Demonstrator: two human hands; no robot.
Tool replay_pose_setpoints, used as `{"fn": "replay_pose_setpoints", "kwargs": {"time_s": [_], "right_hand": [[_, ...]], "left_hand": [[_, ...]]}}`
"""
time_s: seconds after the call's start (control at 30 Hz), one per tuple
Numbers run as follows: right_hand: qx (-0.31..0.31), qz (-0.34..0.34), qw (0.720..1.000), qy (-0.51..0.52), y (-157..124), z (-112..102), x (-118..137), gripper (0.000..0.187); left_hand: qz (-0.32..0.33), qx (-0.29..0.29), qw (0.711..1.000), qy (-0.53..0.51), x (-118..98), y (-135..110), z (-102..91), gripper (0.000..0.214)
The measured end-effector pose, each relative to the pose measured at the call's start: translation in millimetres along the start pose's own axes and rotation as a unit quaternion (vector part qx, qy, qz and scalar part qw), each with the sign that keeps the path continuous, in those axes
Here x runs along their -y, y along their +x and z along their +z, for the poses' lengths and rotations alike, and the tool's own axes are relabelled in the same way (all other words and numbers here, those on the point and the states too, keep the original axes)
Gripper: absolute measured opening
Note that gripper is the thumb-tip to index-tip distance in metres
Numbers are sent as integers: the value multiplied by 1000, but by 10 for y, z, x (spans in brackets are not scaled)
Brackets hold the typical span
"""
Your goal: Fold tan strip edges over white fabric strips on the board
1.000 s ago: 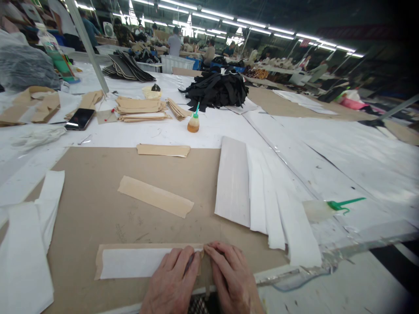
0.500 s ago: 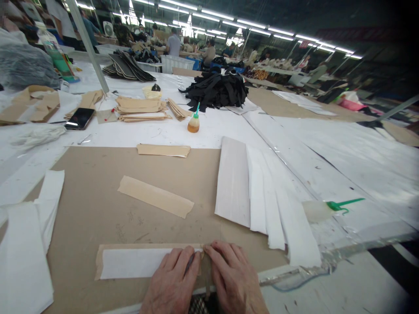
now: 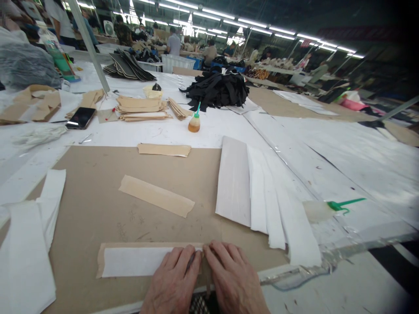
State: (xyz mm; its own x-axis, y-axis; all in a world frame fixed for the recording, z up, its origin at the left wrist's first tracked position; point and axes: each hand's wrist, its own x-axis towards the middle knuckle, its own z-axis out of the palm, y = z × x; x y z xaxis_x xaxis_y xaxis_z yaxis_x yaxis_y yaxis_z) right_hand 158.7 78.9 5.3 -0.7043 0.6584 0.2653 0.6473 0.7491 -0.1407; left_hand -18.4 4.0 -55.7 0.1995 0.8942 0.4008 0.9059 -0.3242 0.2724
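Observation:
At the near table edge lies a tan strip [image 3: 100, 261] with a narrower white strip [image 3: 131, 262] on top of it, tan showing along the top and left end. My left hand [image 3: 175, 274] rests over its right part, fingers bent and pressed together; a dark slim object [image 3: 190, 261] shows between thumb and forefinger, its kind hidden. Close beside it, my right hand [image 3: 234, 277] has its fingertips closed at the strip's right end, which the fingers mostly cover. Farther off on the brown board [image 3: 91, 196] are a loose tan strip [image 3: 157, 196] and a short tan stack [image 3: 163, 150].
White strips [image 3: 232, 183] lie fanned at right, beside a green-tipped bottle [image 3: 319, 211]. More white pieces [image 3: 26, 253] lie at left. Behind stand a small amber glue bottle [image 3: 194, 124], tan stacks [image 3: 142, 107], a phone [image 3: 81, 118] and a black strip pile [image 3: 219, 89].
The view has shifted very slightly. Both hands stay at the strip's right end; the right fingers have moved a little, and nothing has been let go.

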Motion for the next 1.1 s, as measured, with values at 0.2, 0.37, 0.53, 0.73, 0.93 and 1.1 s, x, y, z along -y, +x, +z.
{"fn": "replay_pose_setpoints", "kwargs": {"time_s": [0.2, 0.37, 0.53, 0.73, 0.93, 1.1], "right_hand": [[-21, 5, 998, 54, -7, -32, -42, 39], [-36, 5, 996, 77, -59, -17, -39, 38], [-29, 2, 997, 74, -48, -39, -4, 37], [-34, 10, 997, 73, -40, -34, 6, 36], [-38, 10, 997, 68, -69, 5, -2, 39], [-63, 4, 995, 78, -119, 39, -10, 38]], "left_hand": [[13, -23, 1000, 3, -5, 89, -137, 40], [35, -34, 999, 4, -7, 175, -275, 38], [23, -46, 999, 2, -8, 191, -288, 39], [39, -32, 999, 6, 12, 168, -275, 36], [27, -30, 999, 5, -4, 156, -262, 37], [24, -16, 1000, 0, -2, 153, -261, 37]]}}
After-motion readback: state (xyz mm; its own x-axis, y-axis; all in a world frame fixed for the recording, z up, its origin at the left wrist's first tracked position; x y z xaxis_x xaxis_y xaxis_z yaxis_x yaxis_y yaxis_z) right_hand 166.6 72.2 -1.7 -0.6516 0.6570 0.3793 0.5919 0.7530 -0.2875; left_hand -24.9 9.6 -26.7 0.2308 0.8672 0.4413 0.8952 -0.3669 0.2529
